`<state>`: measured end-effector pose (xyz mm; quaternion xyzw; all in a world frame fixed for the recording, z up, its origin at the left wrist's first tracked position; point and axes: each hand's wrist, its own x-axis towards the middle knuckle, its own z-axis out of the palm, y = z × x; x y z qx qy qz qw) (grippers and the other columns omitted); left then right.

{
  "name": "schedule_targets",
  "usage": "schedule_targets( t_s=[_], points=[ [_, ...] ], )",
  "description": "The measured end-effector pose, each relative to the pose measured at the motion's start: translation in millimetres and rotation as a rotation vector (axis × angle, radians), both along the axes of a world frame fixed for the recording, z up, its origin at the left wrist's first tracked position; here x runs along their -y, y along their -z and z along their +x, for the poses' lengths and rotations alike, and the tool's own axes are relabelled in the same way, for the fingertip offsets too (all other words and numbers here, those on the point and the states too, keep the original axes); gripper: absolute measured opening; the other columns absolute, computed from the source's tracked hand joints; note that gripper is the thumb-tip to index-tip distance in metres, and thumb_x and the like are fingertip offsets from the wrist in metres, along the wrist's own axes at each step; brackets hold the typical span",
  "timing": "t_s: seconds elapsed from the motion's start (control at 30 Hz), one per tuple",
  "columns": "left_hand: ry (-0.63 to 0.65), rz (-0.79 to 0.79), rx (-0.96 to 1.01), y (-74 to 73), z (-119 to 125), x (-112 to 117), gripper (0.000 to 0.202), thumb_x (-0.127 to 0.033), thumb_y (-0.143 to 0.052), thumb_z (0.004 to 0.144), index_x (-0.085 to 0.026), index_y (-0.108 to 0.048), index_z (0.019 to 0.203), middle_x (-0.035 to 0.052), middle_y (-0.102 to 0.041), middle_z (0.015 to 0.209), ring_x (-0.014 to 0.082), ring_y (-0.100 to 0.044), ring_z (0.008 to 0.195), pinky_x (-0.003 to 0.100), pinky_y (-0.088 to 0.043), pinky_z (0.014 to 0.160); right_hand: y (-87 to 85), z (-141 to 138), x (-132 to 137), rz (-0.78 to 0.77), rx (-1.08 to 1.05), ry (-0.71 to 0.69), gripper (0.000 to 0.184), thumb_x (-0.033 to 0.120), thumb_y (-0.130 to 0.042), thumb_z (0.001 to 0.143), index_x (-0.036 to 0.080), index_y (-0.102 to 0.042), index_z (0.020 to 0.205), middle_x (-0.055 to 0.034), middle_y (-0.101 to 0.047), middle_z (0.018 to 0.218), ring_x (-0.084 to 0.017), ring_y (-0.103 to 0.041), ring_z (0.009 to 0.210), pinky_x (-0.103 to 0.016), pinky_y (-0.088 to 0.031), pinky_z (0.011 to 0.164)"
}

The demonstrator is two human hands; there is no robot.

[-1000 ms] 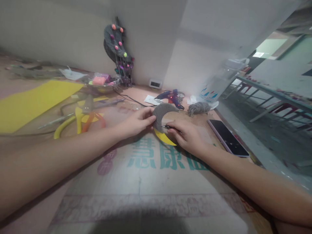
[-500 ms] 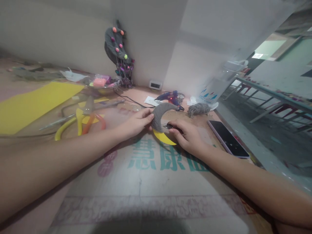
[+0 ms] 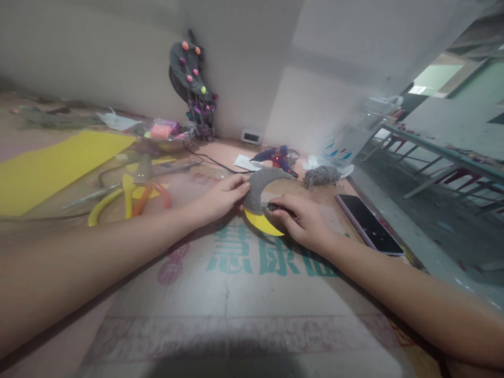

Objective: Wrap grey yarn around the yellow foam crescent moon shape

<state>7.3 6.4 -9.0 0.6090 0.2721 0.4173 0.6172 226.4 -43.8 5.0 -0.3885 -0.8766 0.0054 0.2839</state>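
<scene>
A crescent moon shape (image 3: 256, 190) is wrapped in grey yarn over its upper part, with bare yellow card at its lower tip. My left hand (image 3: 226, 197) pinches its left side between thumb and fingers, above the cardboard. Inside the curve, my right hand (image 3: 301, 218) is closed on a small dark grey bundle (image 3: 271, 207) that looks like yarn, mostly hidden by the fingers. The right fingers are close to the yellow tip.
Scissors and pliers with yellow (image 3: 128, 199) and orange handles lie left, near yellow card (image 3: 66, 168). Behind stand a glue gun (image 3: 275, 156), a grey yarn skein (image 3: 321, 176) and a decorated grey moon (image 3: 185, 73). A phone (image 3: 368, 223) and a bottle (image 3: 350, 136) are right.
The crescent has shifted slightly left and tilted a little in my left hand. My right hand stays almost in place beside it.
</scene>
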Motion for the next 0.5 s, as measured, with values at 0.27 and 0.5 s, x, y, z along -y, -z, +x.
schedule_targets(
  t_s=[0.27,0.5],
  points=[
    [-0.008,0.003,-0.004,-1.4,0.3,1.1,0.016,-0.034,-0.058,0.090,-0.018,-0.056,0.090,-0.0034,-0.054,0.071,0.0077,-0.045,0.055,0.019,-0.038,0.051,-0.2,0.2,-0.5,-0.016,0.013,-0.008,0.022,0.026,-0.047,0.096,0.017,-0.067,0.101,-0.0059,-0.070,0.085,-0.017,-0.062,0.076,-0.028,-0.044,0.069],
    [0.004,-0.001,0.002,4.0,0.0,-2.9,0.017,-0.035,-0.058,0.090,-0.018,-0.056,0.091,-0.0023,-0.055,0.075,0.0081,-0.046,0.057,0.019,-0.039,0.052,0.2,-0.7,-1.0,-0.032,0.038,0.007,0.022,0.026,-0.049,0.095,0.017,-0.068,0.101,-0.0062,-0.071,0.086,-0.018,-0.063,0.076,-0.028,-0.045,0.069]
  ],
)
